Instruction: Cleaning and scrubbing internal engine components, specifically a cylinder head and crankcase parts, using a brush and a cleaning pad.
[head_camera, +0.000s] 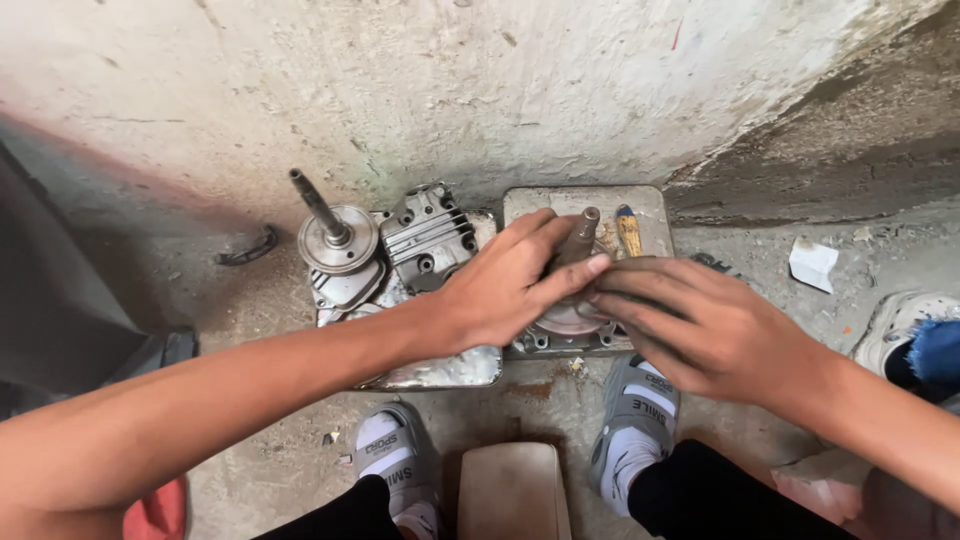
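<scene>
Both hands gripped the shafted engine part (572, 300): left hand (500, 290) around its shaft, right hand (700, 320) steadying the base. Freeing it seemingly needed a firm, straight pull.

Under the hands, dull grey metal: casing (570, 335) with a brownish shaft (578, 238). Left of the left hand (495, 290), a finned grey cylinder head (428, 238) and a silvery disc (338, 240) with a dark spindle. Beyond the right hand (700, 325), a yellow-handled tool (629, 232) on a pale grey slab (645, 205). Below, grey sandals (395, 455) over white socks, black trousers. Behind, a whitish stained wall (480, 80); grey dusty floor (260, 300) with a white scrap (812, 264).
</scene>
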